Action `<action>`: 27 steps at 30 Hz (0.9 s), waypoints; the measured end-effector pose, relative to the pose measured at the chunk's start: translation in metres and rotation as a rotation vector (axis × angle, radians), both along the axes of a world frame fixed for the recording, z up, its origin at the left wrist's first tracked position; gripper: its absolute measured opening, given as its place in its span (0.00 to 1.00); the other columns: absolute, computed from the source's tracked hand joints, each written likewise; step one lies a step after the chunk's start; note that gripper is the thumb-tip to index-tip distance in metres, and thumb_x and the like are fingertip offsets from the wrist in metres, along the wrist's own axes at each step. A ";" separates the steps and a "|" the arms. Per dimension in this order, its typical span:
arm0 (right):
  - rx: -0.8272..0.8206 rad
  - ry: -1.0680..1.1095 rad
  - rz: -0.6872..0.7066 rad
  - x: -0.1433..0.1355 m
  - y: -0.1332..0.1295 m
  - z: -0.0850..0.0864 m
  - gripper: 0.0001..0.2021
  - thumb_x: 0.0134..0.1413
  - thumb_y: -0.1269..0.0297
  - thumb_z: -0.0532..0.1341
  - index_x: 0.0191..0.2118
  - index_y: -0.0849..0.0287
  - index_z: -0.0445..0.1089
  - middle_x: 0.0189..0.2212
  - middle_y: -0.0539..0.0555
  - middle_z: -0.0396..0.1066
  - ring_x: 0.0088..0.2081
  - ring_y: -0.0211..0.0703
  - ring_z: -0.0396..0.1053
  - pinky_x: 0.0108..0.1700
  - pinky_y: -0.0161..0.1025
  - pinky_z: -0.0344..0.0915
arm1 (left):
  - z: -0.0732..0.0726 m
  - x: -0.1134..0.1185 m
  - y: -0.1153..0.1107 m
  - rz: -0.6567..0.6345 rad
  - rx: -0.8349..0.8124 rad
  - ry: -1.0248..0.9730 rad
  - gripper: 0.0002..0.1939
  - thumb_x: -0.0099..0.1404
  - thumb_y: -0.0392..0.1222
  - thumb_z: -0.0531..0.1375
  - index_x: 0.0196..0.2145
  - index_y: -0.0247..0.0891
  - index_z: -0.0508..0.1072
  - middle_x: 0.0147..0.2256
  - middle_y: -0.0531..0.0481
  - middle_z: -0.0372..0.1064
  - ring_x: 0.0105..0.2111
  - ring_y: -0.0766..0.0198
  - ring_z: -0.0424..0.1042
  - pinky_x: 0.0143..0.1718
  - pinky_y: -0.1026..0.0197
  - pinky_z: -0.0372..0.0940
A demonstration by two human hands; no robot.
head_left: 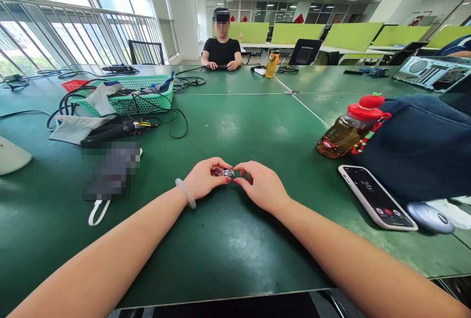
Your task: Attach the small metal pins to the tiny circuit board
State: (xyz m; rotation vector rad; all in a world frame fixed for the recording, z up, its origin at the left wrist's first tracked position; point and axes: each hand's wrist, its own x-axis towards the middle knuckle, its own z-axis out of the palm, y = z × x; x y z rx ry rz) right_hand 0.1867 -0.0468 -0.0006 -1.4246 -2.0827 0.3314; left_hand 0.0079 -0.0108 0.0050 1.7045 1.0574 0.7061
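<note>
Over the green table [228, 239], in the middle of the head view, my left hand [203, 179] pinches a small black-and-silver part [228, 172] between thumb and fingers. It resembles a tiny circuit board or mechanism, but its exact kind is too small to tell. From the other side, my right hand [260, 186] has thumb and index finger bent to the part's right end, and the fingertips appear to touch it. A pale bracelet [186, 193] circles my left wrist.
To the left are a green basket [147, 104] with cables and gloves, and a blurred dark device [112, 171]. On the right are a red-capped bottle [342, 131], a phone [377, 198], a mouse [430, 217] and a dark blue bag [423, 151]. Across sits another person [222, 53].
</note>
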 end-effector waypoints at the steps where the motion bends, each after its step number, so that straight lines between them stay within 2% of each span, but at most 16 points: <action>1: -0.004 -0.003 -0.003 0.000 0.000 0.000 0.10 0.50 0.62 0.60 0.40 0.54 0.68 0.32 0.48 0.69 0.28 0.34 0.64 0.30 0.33 0.58 | 0.000 -0.001 0.001 0.000 -0.001 -0.010 0.15 0.50 0.40 0.63 0.37 0.34 0.71 0.32 0.48 0.71 0.31 0.65 0.69 0.38 0.59 0.65; 6: 0.033 -0.013 -0.011 -0.004 -0.002 -0.001 0.09 0.53 0.57 0.56 0.38 0.55 0.68 0.30 0.49 0.69 0.27 0.34 0.63 0.29 0.32 0.57 | 0.001 -0.001 0.000 -0.032 -0.050 -0.073 0.17 0.51 0.41 0.63 0.40 0.34 0.72 0.38 0.46 0.73 0.37 0.61 0.71 0.45 0.56 0.63; 11: 0.054 -0.060 -0.044 -0.008 -0.003 -0.001 0.08 0.53 0.57 0.57 0.33 0.55 0.67 0.28 0.48 0.69 0.27 0.34 0.63 0.28 0.32 0.55 | 0.006 0.005 -0.005 -0.076 -0.220 -0.197 0.19 0.53 0.42 0.62 0.43 0.34 0.72 0.41 0.46 0.72 0.43 0.59 0.70 0.51 0.54 0.59; 15: 0.064 -0.150 -0.049 -0.015 -0.003 -0.003 0.08 0.52 0.57 0.57 0.31 0.56 0.66 0.27 0.47 0.69 0.27 0.34 0.64 0.27 0.33 0.53 | 0.006 0.005 -0.006 -0.124 -0.363 -0.267 0.19 0.55 0.40 0.60 0.45 0.33 0.70 0.39 0.45 0.73 0.38 0.63 0.71 0.48 0.56 0.62; 18: 0.072 -0.218 -0.026 -0.020 -0.002 -0.006 0.10 0.53 0.56 0.57 0.30 0.57 0.66 0.27 0.48 0.69 0.28 0.35 0.64 0.28 0.34 0.51 | 0.001 0.004 -0.003 -0.142 -0.355 -0.217 0.18 0.56 0.37 0.58 0.45 0.32 0.69 0.37 0.45 0.73 0.35 0.66 0.71 0.45 0.58 0.64; 21: 0.007 -0.221 0.053 -0.018 0.001 -0.009 0.11 0.52 0.55 0.58 0.27 0.58 0.66 0.25 0.48 0.68 0.27 0.34 0.63 0.27 0.33 0.50 | -0.004 0.001 0.000 -0.078 -0.268 -0.108 0.19 0.56 0.34 0.56 0.47 0.33 0.66 0.38 0.44 0.73 0.35 0.65 0.72 0.42 0.58 0.65; 23: -0.058 -0.182 0.100 -0.013 0.003 -0.011 0.12 0.51 0.55 0.59 0.25 0.58 0.65 0.23 0.47 0.66 0.25 0.32 0.61 0.26 0.32 0.49 | -0.002 -0.004 0.004 0.022 -0.119 0.013 0.18 0.56 0.33 0.55 0.47 0.34 0.65 0.39 0.44 0.72 0.35 0.64 0.72 0.41 0.58 0.66; 25: -0.106 -0.121 0.118 -0.008 0.005 -0.011 0.13 0.50 0.55 0.59 0.24 0.58 0.64 0.22 0.46 0.65 0.24 0.32 0.59 0.26 0.31 0.49 | 0.004 -0.013 0.009 0.126 0.113 0.230 0.14 0.58 0.34 0.53 0.43 0.36 0.67 0.39 0.44 0.72 0.36 0.62 0.72 0.42 0.57 0.65; 27: -0.142 -0.060 0.118 -0.003 0.006 -0.012 0.13 0.51 0.55 0.59 0.23 0.58 0.63 0.21 0.46 0.64 0.24 0.31 0.58 0.26 0.31 0.49 | 0.013 -0.027 0.016 0.229 0.345 0.560 0.12 0.59 0.34 0.51 0.39 0.37 0.71 0.37 0.44 0.73 0.38 0.57 0.72 0.44 0.54 0.63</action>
